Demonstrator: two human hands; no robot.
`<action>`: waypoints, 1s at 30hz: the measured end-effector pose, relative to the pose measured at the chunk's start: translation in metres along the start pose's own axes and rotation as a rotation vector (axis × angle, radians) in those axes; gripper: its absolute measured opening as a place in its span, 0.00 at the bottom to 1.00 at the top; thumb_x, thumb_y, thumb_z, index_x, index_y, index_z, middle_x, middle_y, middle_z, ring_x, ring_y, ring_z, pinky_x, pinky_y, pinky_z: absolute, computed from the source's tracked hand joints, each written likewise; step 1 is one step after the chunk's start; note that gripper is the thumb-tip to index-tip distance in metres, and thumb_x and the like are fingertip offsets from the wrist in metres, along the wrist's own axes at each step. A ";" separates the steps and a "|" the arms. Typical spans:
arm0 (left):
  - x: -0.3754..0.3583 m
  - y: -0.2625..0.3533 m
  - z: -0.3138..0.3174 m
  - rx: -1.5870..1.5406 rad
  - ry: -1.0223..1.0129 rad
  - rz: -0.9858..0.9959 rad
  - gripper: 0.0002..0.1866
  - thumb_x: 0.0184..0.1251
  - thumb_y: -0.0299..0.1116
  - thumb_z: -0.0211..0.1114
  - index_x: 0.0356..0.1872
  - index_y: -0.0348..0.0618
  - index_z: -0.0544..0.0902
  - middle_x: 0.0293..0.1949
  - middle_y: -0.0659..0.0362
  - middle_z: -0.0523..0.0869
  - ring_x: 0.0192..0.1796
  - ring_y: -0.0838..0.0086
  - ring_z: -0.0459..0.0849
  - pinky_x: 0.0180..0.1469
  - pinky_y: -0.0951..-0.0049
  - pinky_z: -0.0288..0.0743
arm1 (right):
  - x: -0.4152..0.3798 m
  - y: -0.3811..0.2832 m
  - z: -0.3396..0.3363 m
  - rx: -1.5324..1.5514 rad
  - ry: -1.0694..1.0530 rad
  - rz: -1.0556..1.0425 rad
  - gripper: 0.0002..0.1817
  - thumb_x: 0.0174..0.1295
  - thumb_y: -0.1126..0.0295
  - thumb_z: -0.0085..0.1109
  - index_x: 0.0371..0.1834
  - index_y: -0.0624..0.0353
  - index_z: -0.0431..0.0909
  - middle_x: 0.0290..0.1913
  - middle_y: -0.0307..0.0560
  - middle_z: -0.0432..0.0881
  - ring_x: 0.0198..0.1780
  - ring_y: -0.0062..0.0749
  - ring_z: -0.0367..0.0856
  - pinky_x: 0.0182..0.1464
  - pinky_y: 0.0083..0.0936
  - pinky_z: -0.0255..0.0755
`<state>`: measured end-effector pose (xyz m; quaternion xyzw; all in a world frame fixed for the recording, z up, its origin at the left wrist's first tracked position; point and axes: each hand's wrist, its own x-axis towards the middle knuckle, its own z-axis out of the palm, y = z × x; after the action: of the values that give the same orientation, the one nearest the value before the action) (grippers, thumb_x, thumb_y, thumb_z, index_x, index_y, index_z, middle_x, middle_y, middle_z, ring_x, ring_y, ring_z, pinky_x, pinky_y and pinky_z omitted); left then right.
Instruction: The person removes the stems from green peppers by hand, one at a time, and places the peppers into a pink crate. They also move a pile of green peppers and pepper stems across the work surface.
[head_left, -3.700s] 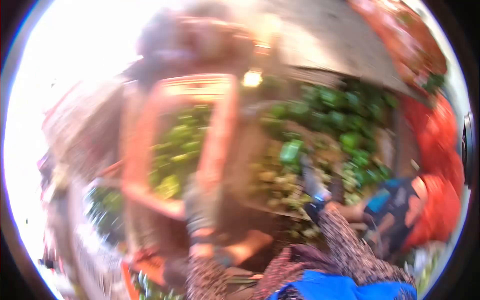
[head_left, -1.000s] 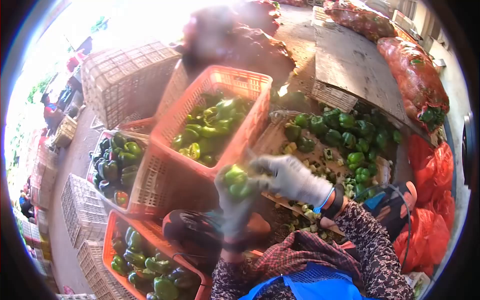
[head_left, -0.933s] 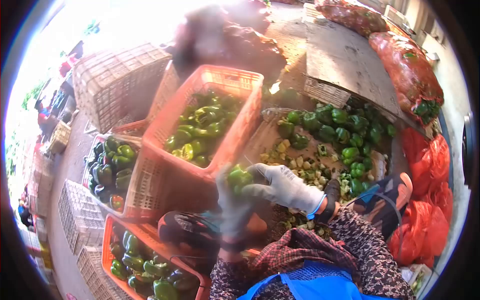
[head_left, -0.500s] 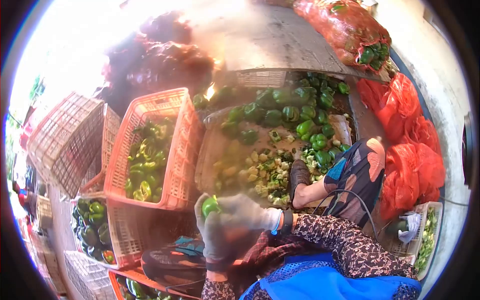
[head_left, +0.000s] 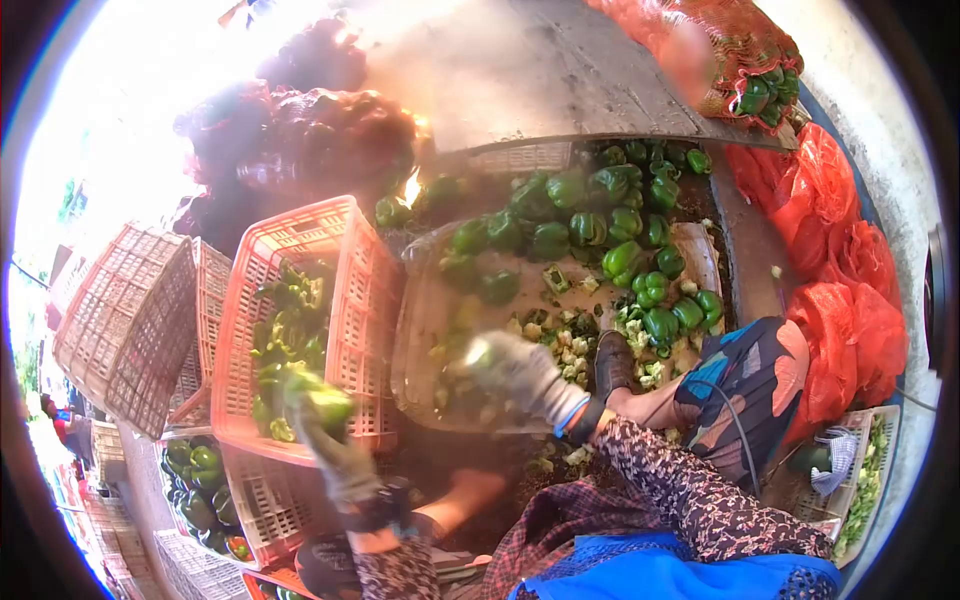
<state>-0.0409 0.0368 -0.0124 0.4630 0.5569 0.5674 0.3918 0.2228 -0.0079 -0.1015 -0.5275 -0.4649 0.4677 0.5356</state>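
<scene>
My left hand (head_left: 325,435), in a grey glove, is at the near edge of the pink crate (head_left: 350,290), closed on a green pepper (head_left: 328,402). Cut green peppers (head_left: 290,345) lie inside that crate. Over the tray in the middle is my right hand (head_left: 525,372), gloved and blurred, with its fingers closed round something pale and bright that I cannot make out. Beyond it, whole green peppers (head_left: 588,228) are heaped, and pale cores (head_left: 575,350) lie scattered beside my shoe.
A tilted crate (head_left: 128,325) stands at the left, near a crate of dark green peppers (head_left: 200,485). Red net bags (head_left: 845,290) lie at the right. A filled net sack (head_left: 725,60) rests on the board (head_left: 530,75). A white crate (head_left: 865,470) holds green pieces.
My hands were together around a green pepper and have moved apart. The left one went left to the pink crate with a pepper, the right one forward over the tray. The view has shifted slightly.
</scene>
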 end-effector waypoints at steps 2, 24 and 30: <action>0.061 -0.011 -0.019 0.685 0.110 0.239 0.41 0.76 0.60 0.61 0.81 0.51 0.62 0.74 0.45 0.72 0.73 0.52 0.74 0.76 0.50 0.69 | 0.027 0.031 -0.038 -0.917 -0.133 0.281 0.32 0.70 0.50 0.68 0.69 0.58 0.75 0.52 0.52 0.88 0.43 0.39 0.88 0.47 0.36 0.85; 0.073 -0.048 -0.032 1.193 -0.207 0.018 0.36 0.72 0.61 0.64 0.67 0.42 0.74 0.51 0.40 0.86 0.56 0.45 0.86 0.57 0.49 0.80 | 0.051 0.098 0.011 0.285 0.254 0.193 0.28 0.70 0.61 0.66 0.71 0.61 0.77 0.59 0.44 0.85 0.57 0.36 0.85 0.63 0.34 0.78; -0.032 0.011 -0.015 0.195 -0.718 -0.024 0.39 0.75 0.57 0.64 0.78 0.47 0.66 0.70 0.50 0.77 0.69 0.60 0.79 0.71 0.55 0.72 | -0.031 -0.099 0.054 -0.452 -0.190 -0.538 0.46 0.48 0.70 0.79 0.76 0.52 0.71 0.72 0.54 0.76 0.66 0.51 0.82 0.66 0.37 0.79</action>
<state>-0.0459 0.0008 -0.0035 0.6612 0.4410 0.3083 0.5228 0.1663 -0.0327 -0.0016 -0.4454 -0.7265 0.2423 0.4638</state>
